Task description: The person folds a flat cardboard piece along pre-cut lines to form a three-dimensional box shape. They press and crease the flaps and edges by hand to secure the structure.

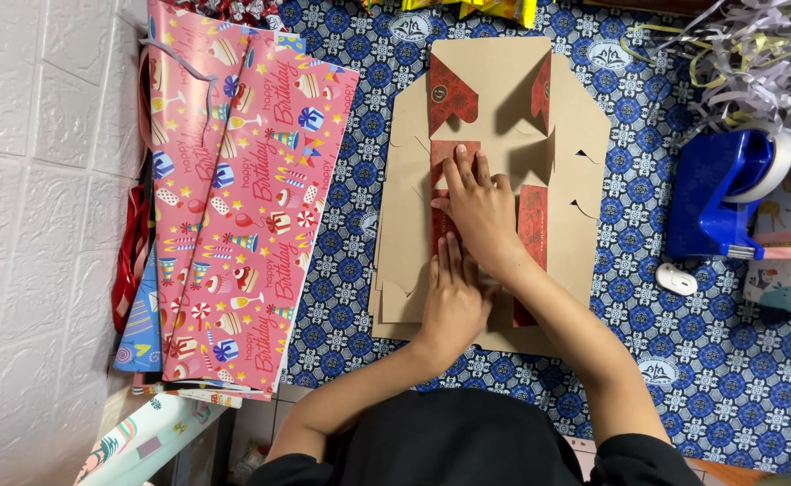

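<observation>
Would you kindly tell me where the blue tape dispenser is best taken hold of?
Probably across the blue tape dispenser's long middle body, coming from above with the right hand. Its flanks look straight and parallel there, while the roll end bulges, and the small white object and shredded paper lie close by.

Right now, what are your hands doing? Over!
Left hand and right hand flat, fingers pressing a red flap down. Unfolded brown cardboard box lies on the blue patterned cloth. Nothing blocking; blue tape dispenser off right.
</observation>
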